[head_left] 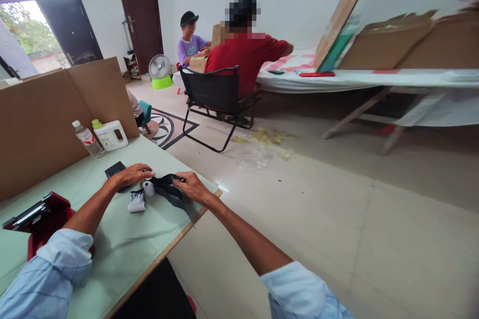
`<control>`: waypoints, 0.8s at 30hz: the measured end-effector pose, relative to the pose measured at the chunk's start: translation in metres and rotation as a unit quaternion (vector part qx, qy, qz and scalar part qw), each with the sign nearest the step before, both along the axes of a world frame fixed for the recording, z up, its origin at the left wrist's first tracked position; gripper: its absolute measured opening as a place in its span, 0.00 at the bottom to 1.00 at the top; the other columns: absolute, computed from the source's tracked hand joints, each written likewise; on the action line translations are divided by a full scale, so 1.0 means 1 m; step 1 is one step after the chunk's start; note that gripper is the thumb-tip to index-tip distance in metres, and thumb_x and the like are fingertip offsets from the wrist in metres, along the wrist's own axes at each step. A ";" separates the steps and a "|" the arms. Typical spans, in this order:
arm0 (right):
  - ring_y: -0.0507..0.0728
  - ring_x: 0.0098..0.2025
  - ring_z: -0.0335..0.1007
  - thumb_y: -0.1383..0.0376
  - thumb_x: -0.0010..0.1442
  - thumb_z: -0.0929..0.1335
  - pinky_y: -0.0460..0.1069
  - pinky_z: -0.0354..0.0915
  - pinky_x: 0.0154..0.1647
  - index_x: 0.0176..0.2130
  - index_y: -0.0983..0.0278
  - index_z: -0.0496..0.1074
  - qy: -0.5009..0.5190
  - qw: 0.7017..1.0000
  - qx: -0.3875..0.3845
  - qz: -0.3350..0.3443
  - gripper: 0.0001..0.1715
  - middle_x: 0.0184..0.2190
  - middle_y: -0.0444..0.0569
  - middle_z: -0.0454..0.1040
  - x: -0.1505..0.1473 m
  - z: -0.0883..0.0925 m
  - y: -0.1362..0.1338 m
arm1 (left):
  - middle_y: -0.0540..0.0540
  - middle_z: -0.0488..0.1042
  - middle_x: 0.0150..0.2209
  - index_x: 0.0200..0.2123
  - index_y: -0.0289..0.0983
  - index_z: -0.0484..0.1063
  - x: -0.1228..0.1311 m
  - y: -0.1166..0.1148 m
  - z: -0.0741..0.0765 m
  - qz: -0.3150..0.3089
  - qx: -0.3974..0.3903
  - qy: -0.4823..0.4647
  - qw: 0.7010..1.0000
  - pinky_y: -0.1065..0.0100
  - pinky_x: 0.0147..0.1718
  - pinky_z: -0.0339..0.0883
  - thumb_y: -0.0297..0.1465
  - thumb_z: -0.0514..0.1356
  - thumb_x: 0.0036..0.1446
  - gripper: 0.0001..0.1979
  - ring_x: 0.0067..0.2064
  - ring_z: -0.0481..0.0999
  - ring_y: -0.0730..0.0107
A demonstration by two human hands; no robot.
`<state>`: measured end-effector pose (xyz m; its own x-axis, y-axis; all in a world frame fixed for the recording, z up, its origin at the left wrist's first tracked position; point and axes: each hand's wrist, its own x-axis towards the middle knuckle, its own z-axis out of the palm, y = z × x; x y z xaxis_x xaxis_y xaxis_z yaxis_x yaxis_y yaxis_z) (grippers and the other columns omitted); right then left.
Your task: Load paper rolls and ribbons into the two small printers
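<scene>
My right hand [192, 188] pinches the edge of a black plastic bag [172, 192], which hangs loosely over the table near its edge. My left hand [131, 174] is closed around a small white roll [148, 174] at the bag's left end, and the fingers partly cover it. Just below lies another white roll [148, 188] with its round end showing. A white roll with dark markings on its wrapping [136, 201] rests further left. Partly behind my left hand is a flat black case [115, 169].
The pale green tabletop [149, 239] holds a red and black device [47, 219], a clear bottle [88, 139] and a white jug [110, 134] before a cardboard panel [56, 104]. Beyond, a person in red [239, 65] sits in a black folding chair [211, 89]; plastic scraps [269, 137] litter the floor.
</scene>
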<state>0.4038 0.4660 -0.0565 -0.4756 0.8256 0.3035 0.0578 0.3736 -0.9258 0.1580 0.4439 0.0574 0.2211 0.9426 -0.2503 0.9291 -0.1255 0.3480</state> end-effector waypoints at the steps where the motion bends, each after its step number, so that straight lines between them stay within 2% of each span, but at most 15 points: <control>1: 0.54 0.30 0.67 0.59 0.59 0.65 0.47 0.61 0.34 0.29 0.64 0.77 -0.004 1.000 0.005 0.004 0.15 0.26 0.42 0.74 0.002 0.000 -0.005 | 0.40 0.78 0.55 0.56 0.37 0.77 0.000 -0.002 0.000 -0.009 -0.005 0.004 1.000 0.63 0.52 0.71 0.47 0.63 0.56 0.29 0.53 0.78 0.54; 3: 0.56 0.35 0.71 0.61 0.61 0.65 0.48 0.64 0.39 0.36 0.63 0.80 -0.019 0.999 0.025 0.008 0.15 0.32 0.45 0.79 0.006 0.000 -0.014 | 0.38 0.75 0.57 0.60 0.37 0.73 0.001 -0.008 -0.001 -0.025 -0.005 0.015 1.000 0.61 0.53 0.71 0.46 0.72 0.45 0.39 0.54 0.78 0.51; 4: 0.57 0.37 0.72 0.62 0.61 0.65 0.49 0.65 0.42 0.39 0.62 0.81 -0.029 0.999 0.037 0.008 0.15 0.35 0.46 0.81 0.007 0.000 -0.017 | 0.37 0.74 0.57 0.61 0.37 0.72 0.002 -0.011 -0.003 -0.032 0.000 0.021 0.999 0.60 0.54 0.71 0.43 0.73 0.42 0.42 0.54 0.77 0.51; 10: 0.59 0.43 0.76 0.66 0.65 0.65 0.52 0.69 0.48 0.45 0.59 0.82 -0.100 0.990 0.103 -0.006 0.16 0.39 0.49 0.82 0.017 -0.008 -0.031 | 0.39 0.72 0.53 0.57 0.36 0.72 0.008 -0.024 -0.014 -0.078 0.027 0.038 0.996 0.58 0.56 0.70 0.32 0.69 0.47 0.31 0.53 0.77 0.53; 13: 0.59 0.48 0.76 0.68 0.65 0.65 0.53 0.69 0.54 0.46 0.59 0.82 -0.097 0.987 0.125 0.016 0.17 0.43 0.49 0.83 0.022 -0.007 -0.038 | 0.39 0.71 0.55 0.59 0.37 0.70 0.007 -0.032 -0.016 -0.097 0.031 0.038 0.994 0.58 0.57 0.70 0.29 0.68 0.47 0.33 0.54 0.76 0.53; 17: 0.60 0.51 0.75 0.71 0.63 0.64 0.53 0.69 0.56 0.47 0.59 0.81 -0.088 0.988 0.119 0.044 0.20 0.44 0.48 0.82 0.029 0.002 -0.048 | 0.36 0.64 0.62 0.63 0.40 0.65 0.009 -0.045 -0.011 -0.095 0.095 0.060 0.989 0.52 0.58 0.69 0.28 0.68 0.48 0.37 0.58 0.74 0.48; 20: 0.62 0.53 0.75 0.71 0.62 0.64 0.56 0.69 0.58 0.51 0.58 0.80 -0.080 0.990 0.104 0.041 0.22 0.48 0.49 0.81 0.033 0.007 -0.055 | 0.36 0.61 0.66 0.58 0.42 0.69 0.014 -0.055 -0.006 -0.122 0.161 0.099 0.974 0.50 0.57 0.70 0.25 0.68 0.50 0.30 0.59 0.72 0.47; 24: 0.64 0.58 0.74 0.71 0.61 0.64 0.60 0.68 0.62 0.57 0.59 0.77 -0.076 0.991 0.103 0.030 0.27 0.55 0.52 0.79 0.035 0.005 -0.061 | 0.37 0.63 0.66 0.51 0.42 0.74 0.022 -0.061 -0.003 -0.159 0.185 0.137 0.960 0.48 0.57 0.69 0.21 0.65 0.54 0.22 0.61 0.70 0.47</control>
